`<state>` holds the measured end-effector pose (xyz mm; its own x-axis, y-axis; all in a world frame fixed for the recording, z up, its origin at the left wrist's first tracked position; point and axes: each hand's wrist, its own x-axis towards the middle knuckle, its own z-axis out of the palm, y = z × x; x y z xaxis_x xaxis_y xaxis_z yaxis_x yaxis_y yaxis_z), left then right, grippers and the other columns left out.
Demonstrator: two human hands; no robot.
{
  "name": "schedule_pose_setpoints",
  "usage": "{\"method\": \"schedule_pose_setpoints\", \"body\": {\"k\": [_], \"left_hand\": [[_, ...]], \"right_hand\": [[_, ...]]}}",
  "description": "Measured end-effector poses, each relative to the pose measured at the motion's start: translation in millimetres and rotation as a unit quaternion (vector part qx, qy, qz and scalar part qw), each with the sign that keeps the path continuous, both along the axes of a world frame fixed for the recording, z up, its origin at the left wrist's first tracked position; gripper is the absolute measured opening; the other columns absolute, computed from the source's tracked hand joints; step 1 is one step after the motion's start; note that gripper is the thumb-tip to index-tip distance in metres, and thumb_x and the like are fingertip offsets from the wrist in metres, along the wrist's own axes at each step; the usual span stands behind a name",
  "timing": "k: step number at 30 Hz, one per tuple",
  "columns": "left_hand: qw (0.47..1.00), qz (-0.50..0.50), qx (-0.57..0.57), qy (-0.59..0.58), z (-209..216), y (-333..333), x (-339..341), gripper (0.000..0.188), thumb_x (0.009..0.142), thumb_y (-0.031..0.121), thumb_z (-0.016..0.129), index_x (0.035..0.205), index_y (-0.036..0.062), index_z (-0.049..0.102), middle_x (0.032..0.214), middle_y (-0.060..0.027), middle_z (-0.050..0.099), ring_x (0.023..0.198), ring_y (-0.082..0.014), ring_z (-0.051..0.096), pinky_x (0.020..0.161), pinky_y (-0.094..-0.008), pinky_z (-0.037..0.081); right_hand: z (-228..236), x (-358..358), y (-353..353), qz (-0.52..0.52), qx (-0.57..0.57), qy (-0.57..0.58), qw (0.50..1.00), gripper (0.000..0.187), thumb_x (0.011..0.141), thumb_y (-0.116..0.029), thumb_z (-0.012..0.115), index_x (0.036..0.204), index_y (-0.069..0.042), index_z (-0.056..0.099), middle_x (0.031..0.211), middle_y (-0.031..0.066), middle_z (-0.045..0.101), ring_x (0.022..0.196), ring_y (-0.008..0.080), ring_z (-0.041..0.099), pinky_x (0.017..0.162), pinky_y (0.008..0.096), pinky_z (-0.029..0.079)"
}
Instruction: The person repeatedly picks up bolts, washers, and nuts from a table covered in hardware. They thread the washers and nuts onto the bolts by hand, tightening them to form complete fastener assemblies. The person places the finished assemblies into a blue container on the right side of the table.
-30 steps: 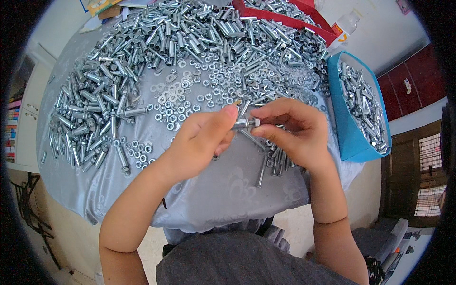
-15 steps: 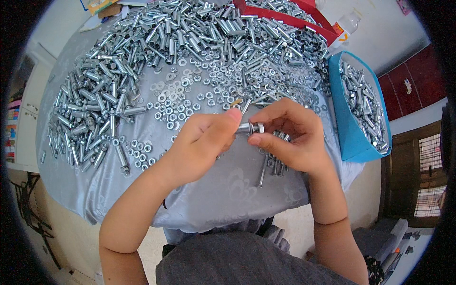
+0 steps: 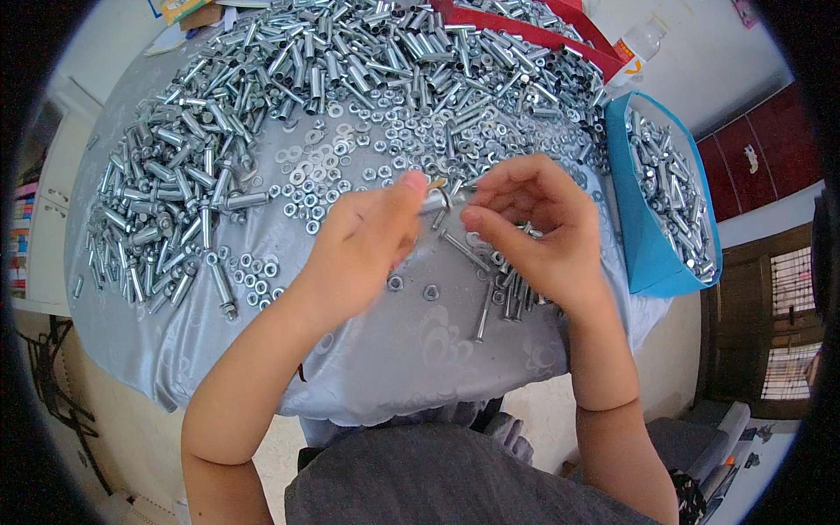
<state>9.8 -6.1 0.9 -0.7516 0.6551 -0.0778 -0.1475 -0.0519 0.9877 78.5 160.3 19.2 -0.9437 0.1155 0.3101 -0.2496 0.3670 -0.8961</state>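
My left hand [image 3: 367, 236] is closed around a silver sleeve anchor [image 3: 433, 204], whose end with a washer pokes out past the thumb toward the right. Close to that end, my right hand [image 3: 542, 232] has its thumb and fingers curled in toward each other. A blurred grey bit shows at its fingertips, too smeared to name. Below the right hand lie several long thin bolts [image 3: 483, 315], partly covered by it. Two loose nuts [image 3: 430, 292] sit on the cloth below the hands. Flat washers [image 3: 306, 162] and more nuts [image 3: 328, 197] spread beyond the left hand.
A big heap of metal sleeves [image 3: 350, 66] covers the far table. Assembled anchors [image 3: 166, 184] pile at the left. A blue fabric box [image 3: 652, 254] full of metal parts stands right, with a clear plastic bottle [image 3: 643, 44] and red tray [image 3: 534, 33] behind. Grey cloth [image 3: 420, 367] covers the table.
The right hand has come slightly up and away from the anchor's end. The nut seen there before no longer shows, and a washer does. The left hand has shifted a little left and up.
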Motion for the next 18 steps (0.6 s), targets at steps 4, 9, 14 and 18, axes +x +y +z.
{"method": "schedule_pose_setpoints", "body": {"k": [4,9,14,18], "left_hand": [[0.996,0.055,0.030,-0.057,1,-4,-10,0.050,0.088,0.041,0.041,0.050,0.0100,0.036,0.048,0.0020,0.035,0.045,-0.0063,0.032,0.045,-0.0222,0.025],[0.994,0.085,0.037,-0.061,9,0,-7,0.050,0.089,0.040,0.040,0.049,0.0101,0.034,0.047,0.0014,0.034,0.044,-0.0070,0.032,0.044,-0.0223,0.025],[0.996,0.066,0.032,-0.046,3,0,-8,0.051,0.089,0.041,0.040,0.048,0.0103,0.033,0.046,0.0023,0.033,0.044,-0.0065,0.031,0.044,-0.0219,0.025],[0.997,0.047,0.027,-0.048,-1,-3,-8,0.051,0.088,0.041,0.041,0.048,0.0104,0.034,0.046,0.0031,0.033,0.045,-0.0059,0.030,0.043,-0.0221,0.024]], "right_hand": [[21,8,7,0.107,0.172,-0.085,0.976,0.018,0.070,-0.007,0.068,0.083,-0.003,0.057,0.078,0.0060,0.058,0.069,0.0134,0.058,0.058,0.0247,0.046],[-6,1,0,0.218,0.313,0.016,0.924,0.020,0.065,-0.015,0.071,0.080,-0.006,0.061,0.080,0.0059,0.056,0.075,0.0230,0.054,0.067,0.0308,0.044],[-3,0,0,0.215,0.335,0.007,0.917,0.019,0.067,-0.012,0.068,0.083,-0.006,0.061,0.081,0.0064,0.057,0.077,0.0237,0.055,0.068,0.0314,0.044],[4,-1,1,0.083,0.270,0.073,0.956,0.018,0.069,-0.008,0.067,0.085,-0.004,0.061,0.081,0.0078,0.059,0.072,0.0213,0.056,0.065,0.0298,0.045]]}}
